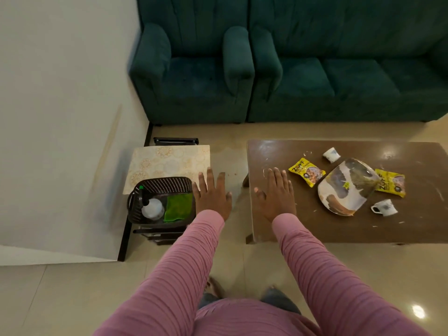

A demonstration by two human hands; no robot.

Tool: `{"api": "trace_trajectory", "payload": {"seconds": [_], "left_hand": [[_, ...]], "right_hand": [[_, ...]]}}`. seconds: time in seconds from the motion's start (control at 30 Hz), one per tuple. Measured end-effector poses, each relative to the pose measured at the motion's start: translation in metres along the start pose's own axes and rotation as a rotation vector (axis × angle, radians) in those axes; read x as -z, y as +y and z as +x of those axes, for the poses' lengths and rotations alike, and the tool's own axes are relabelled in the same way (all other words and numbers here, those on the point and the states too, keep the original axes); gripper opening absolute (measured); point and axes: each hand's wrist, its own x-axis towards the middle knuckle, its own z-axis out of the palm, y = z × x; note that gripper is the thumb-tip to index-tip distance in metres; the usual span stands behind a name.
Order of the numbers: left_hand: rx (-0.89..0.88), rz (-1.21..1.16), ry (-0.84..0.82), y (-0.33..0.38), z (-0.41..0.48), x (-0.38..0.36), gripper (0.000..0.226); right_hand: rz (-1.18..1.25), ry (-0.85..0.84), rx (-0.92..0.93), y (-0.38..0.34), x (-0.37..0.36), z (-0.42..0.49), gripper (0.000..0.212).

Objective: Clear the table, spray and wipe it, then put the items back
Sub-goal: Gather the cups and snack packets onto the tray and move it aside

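Though white-flecked, a glossy rectangular wooden table (315, 229).

The only brand that can be read is "ZOFF", and it appears on two things. On the left yellow snack packet (306, 172), lying on the brown tabletop (278, 151) just left of the plate (334, 201), the word runs in bold black capitals slantwise along the packet's upper edge. On the right yellow snack packet (390, 182), at the plate's right rim, the same black "ZOFF" runs up the left side, turned on end. The smaller print below the brand on both packets is too fine to read. A small yellow sticker (347, 185) on the plate bears dark marks, illegible.
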Motion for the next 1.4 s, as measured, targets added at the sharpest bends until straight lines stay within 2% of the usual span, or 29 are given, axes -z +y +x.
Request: {"api": "trace_trajectory", "payload": {"seconds": [0.2, 0.67, 0.8, 1.17, 1.4], "left_hand": [[-0.034, 0.010, 0.002, 0.062, -0.014, 0.000, 0.065], [-0.011, -0.011, -0.011, 0.268, -0.036, -0.054, 0.070], [-0.031, 0.028, -0.022, 0.294, -0.026, -0.066, 0.069], [-0.103, -0.086, -0.193, 0.401, 0.062, -0.111, 0.065], [-0.194, -0.014, -0.323, 0.443, 0.097, -0.131, 0.065]], "right_hand": [[0.027, 0.023, -0.021, 0.055, 0.026, -0.012, 0.067], [0.011, -0.005, 0.006, 0.258, 0.090, -0.017, 0.070], [0.037, -0.006, -0.026, 0.287, 0.096, -0.007, 0.069], [-0.054, -0.122, -0.184, 0.391, 0.101, 0.065, 0.072], [-0.041, -0.137, -0.326, 0.441, 0.112, 0.120, 0.069]]}}
